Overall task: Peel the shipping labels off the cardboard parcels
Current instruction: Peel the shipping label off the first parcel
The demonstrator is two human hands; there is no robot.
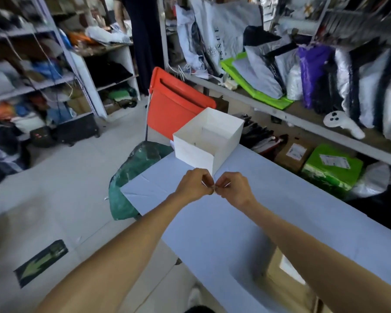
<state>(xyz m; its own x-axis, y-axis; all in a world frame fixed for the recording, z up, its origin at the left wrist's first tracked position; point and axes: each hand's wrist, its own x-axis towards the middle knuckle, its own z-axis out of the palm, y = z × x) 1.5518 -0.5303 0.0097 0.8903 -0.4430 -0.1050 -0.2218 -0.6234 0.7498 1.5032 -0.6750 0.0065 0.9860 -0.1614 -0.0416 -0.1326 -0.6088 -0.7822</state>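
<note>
Left hand (193, 185) and right hand (234, 188) meet fingertip to fingertip, both curled tight and pinching a white scrap (204, 183), just before the near corner of the open white box (196, 150) at twelve o'clock on the pale blue table (212, 233). Risk: if this is peeled label, its adhesive may cling to the fingers, or it may tear as the hands part. Fingers hide most of the scrap, so its identity is unconfirmed; one labelled cardboard parcel (278, 274) at five o'clock is cut off by the table edge, and another labelled carton (295, 154) lies at two o'clock.
</note>
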